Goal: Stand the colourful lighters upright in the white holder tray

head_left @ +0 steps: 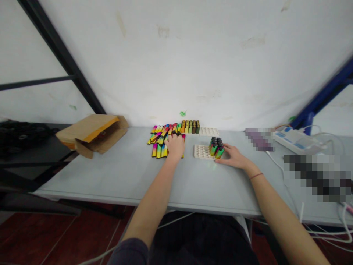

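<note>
My left hand (175, 146) lies over a pile of small rainbow-coloured tubes (158, 150) with dark ends. Its fingers curl down onto some of them; the fingertips are partly hidden. More tubes lie loosely to its left and behind it. My right hand (233, 156) is spread at the right end of a white tray with round holes (202, 151), thumb near its front corner and fingers beside the standing tubes. Those upright tubes (216, 148), green to yellow with black tops, stand close together at the tray's right end. The holes to their left are bare.
Behind the pile stands a block of upright tubes (190, 126), with a second white tray (209, 131) beside it. An open brown paper bag (93, 134) lies left. A pixelated phone-like object (259, 139), a power strip (295, 140) and cables are on the right. The wall borders the table's back.
</note>
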### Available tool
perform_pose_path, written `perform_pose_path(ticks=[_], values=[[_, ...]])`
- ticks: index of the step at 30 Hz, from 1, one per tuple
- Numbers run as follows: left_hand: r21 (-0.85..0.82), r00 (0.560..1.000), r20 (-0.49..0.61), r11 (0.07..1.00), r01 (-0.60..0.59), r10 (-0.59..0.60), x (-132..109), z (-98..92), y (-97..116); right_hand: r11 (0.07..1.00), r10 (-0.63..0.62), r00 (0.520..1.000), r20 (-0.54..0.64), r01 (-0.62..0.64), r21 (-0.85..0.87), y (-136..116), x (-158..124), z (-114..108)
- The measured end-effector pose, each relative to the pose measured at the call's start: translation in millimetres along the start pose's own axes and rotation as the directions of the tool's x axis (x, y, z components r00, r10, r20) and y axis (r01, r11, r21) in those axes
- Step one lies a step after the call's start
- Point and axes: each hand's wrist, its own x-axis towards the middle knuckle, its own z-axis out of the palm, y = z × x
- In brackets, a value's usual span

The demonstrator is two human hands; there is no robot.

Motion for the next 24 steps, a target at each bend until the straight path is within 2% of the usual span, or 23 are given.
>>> perform_pose_path(ticks=[4,8,15,24], values=[[0.071,0.988,0.143,0.997,0.043,-0.052,2.0,-16.3,-9.6,0.999,0.036,0.998,0.053,-0.037,0.026,-3.6,0.4,-5.1],[0.105,0.968,0.242,0.994,0.041,-0.065,-0.1,-19.5,-3.4,0.999,0.039,0.998,0.043,-0.040,0.027,-4.1,0.5,-5.5],[0.203,0.953,0.288,0.979,0.033,-0.092,-2.8,-14.3,8.3,1.000,0.013,1.000,0.027,-0.014,0.027,-2.6,0.9,-2.8],[0.174,0.943,0.333,0.983,-0.052,-0.009,-5.8,-13.8,12.7,0.999,0.018,0.999,0.038,-0.019,0.030,-1.5,0.8,-3.3]])
